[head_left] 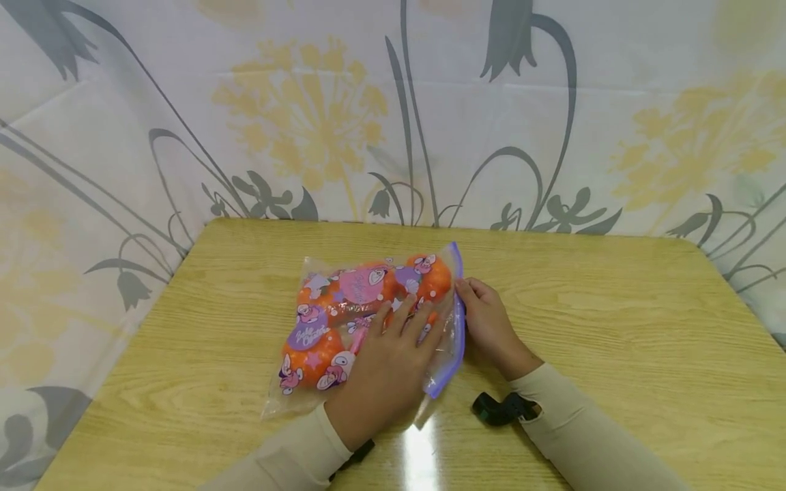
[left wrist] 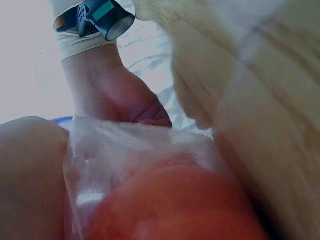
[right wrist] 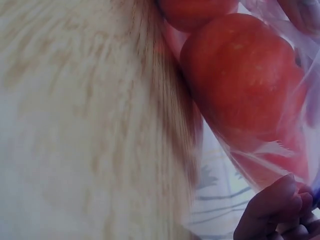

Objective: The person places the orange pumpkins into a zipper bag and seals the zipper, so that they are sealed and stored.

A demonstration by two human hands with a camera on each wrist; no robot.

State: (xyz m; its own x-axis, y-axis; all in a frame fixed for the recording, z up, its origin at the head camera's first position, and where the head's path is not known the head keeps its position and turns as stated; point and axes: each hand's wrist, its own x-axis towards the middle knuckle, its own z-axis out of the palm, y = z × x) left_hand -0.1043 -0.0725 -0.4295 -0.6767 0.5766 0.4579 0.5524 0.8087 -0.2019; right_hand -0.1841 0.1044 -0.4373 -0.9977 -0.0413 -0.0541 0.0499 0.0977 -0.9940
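A clear zip bag (head_left: 362,285) with pink and purple cartoon prints lies on the table, filled with several round orange fruits (head_left: 310,358). My left hand (head_left: 389,365) rests on top of the bag, fingers spread out straight across it near the zip side. At the bag's right, my right hand (head_left: 491,327) pinches the purple zip edge (head_left: 457,348) between thumb and fingers. The right wrist view shows the curled fingers (right wrist: 272,205) at the bag's end, with a large orange fruit (right wrist: 240,75) behind the film. In the left wrist view, an orange fruit (left wrist: 175,210) fills the foreground.
The wood-grain table (head_left: 626,327) extends on both sides of the bag. Behind it hangs a floral cloth (head_left: 430,123) with grey and yellow plants. A dark wrist device (head_left: 503,409) sits at the right cuff. Light glares off the table's front.
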